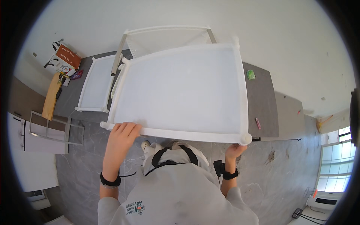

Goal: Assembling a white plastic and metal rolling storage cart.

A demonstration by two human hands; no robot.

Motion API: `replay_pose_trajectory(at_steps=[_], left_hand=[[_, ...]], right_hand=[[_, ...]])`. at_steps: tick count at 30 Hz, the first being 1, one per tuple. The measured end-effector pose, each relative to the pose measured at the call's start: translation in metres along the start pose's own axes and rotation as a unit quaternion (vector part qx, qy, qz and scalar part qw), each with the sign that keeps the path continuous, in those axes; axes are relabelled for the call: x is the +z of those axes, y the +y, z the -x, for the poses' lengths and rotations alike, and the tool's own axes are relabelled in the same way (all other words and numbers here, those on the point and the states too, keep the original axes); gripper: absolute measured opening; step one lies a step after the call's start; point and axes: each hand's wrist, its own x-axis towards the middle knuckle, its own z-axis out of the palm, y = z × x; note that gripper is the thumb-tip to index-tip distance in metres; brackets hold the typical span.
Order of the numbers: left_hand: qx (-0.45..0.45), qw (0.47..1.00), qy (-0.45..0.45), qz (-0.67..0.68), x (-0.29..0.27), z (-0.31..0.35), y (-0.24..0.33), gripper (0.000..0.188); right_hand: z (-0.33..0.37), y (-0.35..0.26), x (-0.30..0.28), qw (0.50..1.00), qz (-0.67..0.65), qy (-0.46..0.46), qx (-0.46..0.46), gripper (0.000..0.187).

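A large white shelf panel (180, 90) with raised rims and round corner sockets fills the middle of the view, tilted in front of me. My left hand (123, 133) is closed over its near rim by the left corner, fingers on top. Under the near right corner, my right hand (236, 150) grips the rim from below, its fingers partly hidden. Behind the panel stands another white frame piece (168, 39) with a grey tube (118, 56) at its left side. A smaller-looking white shelf panel (96, 84) lies flat to the left.
Grey tables (262, 97) run along the wall. A printed bag (63, 60) and a wooden board (51, 95) are at the far left. A green packet (251, 74) and a pink item (258, 123) lie on the right. A metal frame (56, 131) stands left.
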Motion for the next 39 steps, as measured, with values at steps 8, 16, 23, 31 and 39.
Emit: replay_pose_trajectory(at_steps=[8,16,23,31,39], left_hand=[[0.035,0.997,-0.058,0.02,0.017,-0.011,0.013,0.032],[0.051,0.997,-0.015,0.053,0.038,-0.028,0.002,0.031],[0.018,0.998,0.023,0.063,0.053,-0.039,-0.026,0.032],[-0.139,0.976,0.155,0.063,0.065,-0.017,-0.043,0.065],[-0.22,0.958,0.184,-0.024,0.079,0.004,-0.07,0.078]], right_hand=[[0.039,0.078,-0.009,0.924,-0.16,0.217,0.272,0.038],[0.032,0.111,0.002,0.932,-0.173,0.083,0.309,0.036],[0.001,0.125,0.043,0.935,-0.233,0.04,0.265,0.037],[0.014,0.13,0.05,0.913,-0.222,0.062,0.337,0.031],[0.004,0.134,0.034,0.944,-0.181,-0.006,0.275,0.04]])
